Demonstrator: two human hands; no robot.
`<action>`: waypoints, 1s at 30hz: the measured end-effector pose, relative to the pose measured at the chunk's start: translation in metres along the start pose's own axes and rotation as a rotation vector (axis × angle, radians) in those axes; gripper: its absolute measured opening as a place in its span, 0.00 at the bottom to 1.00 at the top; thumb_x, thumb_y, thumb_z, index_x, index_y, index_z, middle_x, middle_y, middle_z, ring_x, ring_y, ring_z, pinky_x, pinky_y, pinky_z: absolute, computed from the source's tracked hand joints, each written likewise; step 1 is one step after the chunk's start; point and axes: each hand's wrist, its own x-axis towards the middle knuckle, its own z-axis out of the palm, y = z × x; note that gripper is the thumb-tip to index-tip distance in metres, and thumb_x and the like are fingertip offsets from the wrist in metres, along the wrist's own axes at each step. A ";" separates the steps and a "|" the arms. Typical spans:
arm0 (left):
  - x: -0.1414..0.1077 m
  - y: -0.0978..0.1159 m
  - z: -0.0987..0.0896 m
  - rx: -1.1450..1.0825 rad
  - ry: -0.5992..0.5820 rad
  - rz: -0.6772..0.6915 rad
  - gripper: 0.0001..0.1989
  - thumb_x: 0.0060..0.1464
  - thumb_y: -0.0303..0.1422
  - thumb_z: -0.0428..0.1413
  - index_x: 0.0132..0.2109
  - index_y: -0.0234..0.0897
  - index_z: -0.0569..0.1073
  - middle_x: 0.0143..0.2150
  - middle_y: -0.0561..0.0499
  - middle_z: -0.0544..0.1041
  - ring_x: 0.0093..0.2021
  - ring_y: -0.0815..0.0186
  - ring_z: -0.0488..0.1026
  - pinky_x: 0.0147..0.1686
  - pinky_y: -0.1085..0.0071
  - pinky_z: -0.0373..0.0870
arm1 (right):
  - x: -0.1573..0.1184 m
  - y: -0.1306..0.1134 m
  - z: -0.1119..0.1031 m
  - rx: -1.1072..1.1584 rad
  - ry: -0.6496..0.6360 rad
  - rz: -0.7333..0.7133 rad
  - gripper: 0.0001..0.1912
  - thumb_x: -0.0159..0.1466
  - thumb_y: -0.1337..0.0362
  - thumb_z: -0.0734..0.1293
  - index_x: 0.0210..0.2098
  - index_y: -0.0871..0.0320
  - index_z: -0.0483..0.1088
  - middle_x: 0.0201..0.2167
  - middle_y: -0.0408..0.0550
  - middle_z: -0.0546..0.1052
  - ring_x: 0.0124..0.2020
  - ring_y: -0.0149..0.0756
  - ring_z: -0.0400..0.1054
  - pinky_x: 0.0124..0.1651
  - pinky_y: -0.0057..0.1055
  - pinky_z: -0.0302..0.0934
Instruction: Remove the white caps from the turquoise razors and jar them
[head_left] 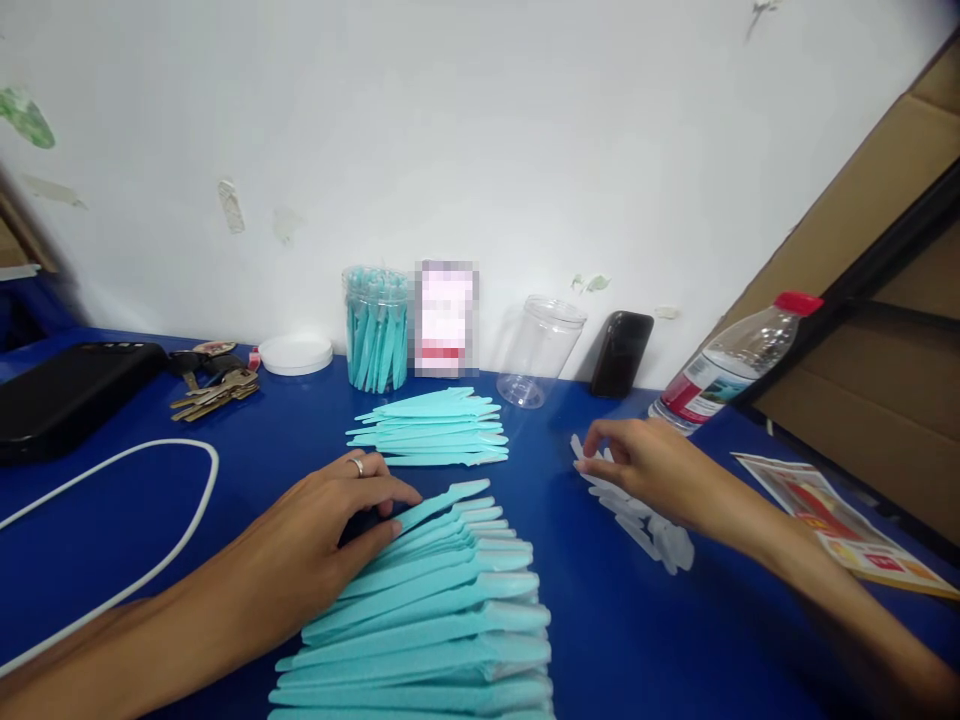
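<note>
My left hand (337, 520), a ring on one finger, pinches the top turquoise stick (442, 500) of a long overlapping row (420, 640) whose right ends carry pale translucent caps. Over a scatter of translucent white pieces (637, 525), my right hand (637, 465) has its thumb and index finger close together at the far end of the pile; whether a piece is between them is too small to tell. Behind the row lies a smaller stack of turquoise sticks (435, 430). A clear jar (377, 335) full of such sticks stands by the wall.
Along the wall are a white lid (296, 354), a blurred card (446, 320), an empty clear jar (540, 350), a dark phone (622, 353) and a tilted water bottle (731, 365). Keys (217, 385), a black case (75, 395) and a white cable (202, 500) lie left; a packet (840, 520) lies right.
</note>
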 end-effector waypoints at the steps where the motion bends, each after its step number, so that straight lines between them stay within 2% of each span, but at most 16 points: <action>1: 0.000 0.001 0.001 -0.014 0.001 0.013 0.15 0.68 0.37 0.52 0.49 0.48 0.84 0.41 0.51 0.78 0.41 0.60 0.76 0.40 0.67 0.69 | 0.000 0.002 0.002 -0.030 -0.013 0.001 0.09 0.66 0.55 0.71 0.36 0.54 0.79 0.22 0.45 0.76 0.25 0.40 0.68 0.30 0.33 0.52; 8: -0.003 -0.004 0.011 -0.167 0.118 0.001 0.18 0.66 0.34 0.52 0.57 0.52 0.81 0.43 0.54 0.81 0.39 0.62 0.76 0.41 0.68 0.71 | 0.001 0.009 0.013 -0.183 -0.047 0.018 0.05 0.67 0.60 0.71 0.36 0.53 0.78 0.29 0.49 0.82 0.32 0.47 0.75 0.32 0.33 0.55; 14: 0.002 -0.005 0.004 -0.233 0.230 -0.022 0.12 0.66 0.38 0.55 0.50 0.48 0.83 0.39 0.54 0.81 0.40 0.62 0.78 0.41 0.70 0.72 | 0.004 0.007 0.016 -0.231 -0.061 0.008 0.07 0.71 0.62 0.67 0.38 0.54 0.77 0.31 0.50 0.83 0.34 0.48 0.77 0.33 0.33 0.56; 19: 0.000 0.004 -0.001 -0.283 0.163 -0.053 0.09 0.65 0.36 0.57 0.43 0.49 0.84 0.38 0.56 0.81 0.38 0.65 0.77 0.39 0.72 0.71 | 0.006 0.007 0.015 -0.231 -0.066 0.004 0.07 0.71 0.61 0.67 0.39 0.54 0.76 0.31 0.49 0.83 0.34 0.46 0.77 0.34 0.33 0.57; 25: -0.001 0.005 0.002 -0.373 0.098 -0.012 0.08 0.65 0.38 0.59 0.42 0.49 0.84 0.38 0.56 0.84 0.39 0.64 0.81 0.39 0.74 0.74 | 0.005 0.006 0.015 -0.226 -0.064 0.002 0.06 0.71 0.62 0.67 0.38 0.54 0.76 0.31 0.49 0.82 0.33 0.45 0.76 0.34 0.33 0.56; 30: -0.002 0.013 -0.002 -0.261 0.097 -0.070 0.09 0.64 0.39 0.58 0.41 0.48 0.83 0.39 0.56 0.83 0.41 0.62 0.79 0.42 0.70 0.72 | 0.005 0.006 0.013 -0.222 -0.055 -0.003 0.06 0.70 0.62 0.68 0.38 0.55 0.76 0.30 0.49 0.82 0.33 0.44 0.76 0.34 0.32 0.56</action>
